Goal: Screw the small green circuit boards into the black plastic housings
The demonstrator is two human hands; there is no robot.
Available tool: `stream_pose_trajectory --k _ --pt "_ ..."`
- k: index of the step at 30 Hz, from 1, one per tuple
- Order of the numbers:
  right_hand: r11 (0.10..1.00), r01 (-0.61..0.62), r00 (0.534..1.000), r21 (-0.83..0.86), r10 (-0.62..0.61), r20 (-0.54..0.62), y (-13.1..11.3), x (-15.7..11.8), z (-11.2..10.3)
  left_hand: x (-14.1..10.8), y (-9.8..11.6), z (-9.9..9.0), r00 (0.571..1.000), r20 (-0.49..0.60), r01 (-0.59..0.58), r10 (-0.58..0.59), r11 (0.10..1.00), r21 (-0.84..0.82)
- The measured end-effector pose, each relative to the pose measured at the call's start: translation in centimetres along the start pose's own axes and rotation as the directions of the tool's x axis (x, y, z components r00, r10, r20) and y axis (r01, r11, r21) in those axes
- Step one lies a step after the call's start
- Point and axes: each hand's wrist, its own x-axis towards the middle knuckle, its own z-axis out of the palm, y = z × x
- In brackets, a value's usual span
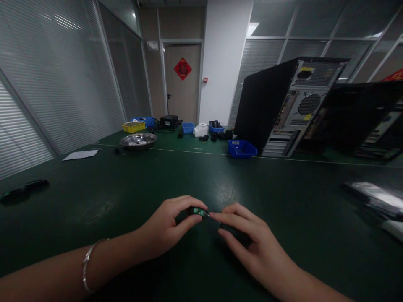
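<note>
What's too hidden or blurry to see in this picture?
All in the head view:
- Dark tool: the right hand covers much of it, so its kind is unclear.
- Small green part: partly behind the left hand's fingers.
- Dark thing at far left: blurred, cut off by the edge.
- Inside of the black computer case: behind its side panel.

We see a dark green tabletop [176, 172] crossed by a thin pale line. The circuit board [199, 211] shows us brighter green with whitish marks; the slim tool [234, 233] is dark with a silvery shaft. We note a silver bracelet [85, 268], a deep blue bin [242, 152], a black computer tower [267, 100] with yellow patches on its grey back, and a red diamond sign [182, 69] bearing a black character.
</note>
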Motion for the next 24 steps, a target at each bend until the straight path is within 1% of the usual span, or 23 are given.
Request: stream_pose_trajectory --k 4,8,13,18,24 --pt "0.999 0.003 1.0 -0.046 -0.003 -0.002 0.1 -0.03 0.05 0.09 0.21 -0.12 1.0 0.032 -0.001 0.0 1.0 0.004" --pt "0.999 0.001 1.0 -0.042 -0.001 -0.008 0.01 0.06 0.0 -0.05 0.15 -0.07 0.999 0.03 0.025 -0.024 0.999 -0.02" --pt "1.0 -0.001 1.0 -0.002 0.001 0.002 -0.18 0.05 -0.01 -0.09 0.04 -0.09 0.998 0.036 0.052 -0.05 0.998 -0.047" --pt "0.998 0.018 1.0 0.052 -0.019 0.008 -0.31 0.03 -0.06 0.0 0.12 -0.16 0.999 0.02 0.041 -0.039 0.997 -0.071" --pt "0.996 0.059 0.998 0.072 -0.058 -0.019 -0.45 0.06 -0.07 -0.19 -0.01 0.21 0.997 0.017 0.071 -0.069 0.977 -0.2"
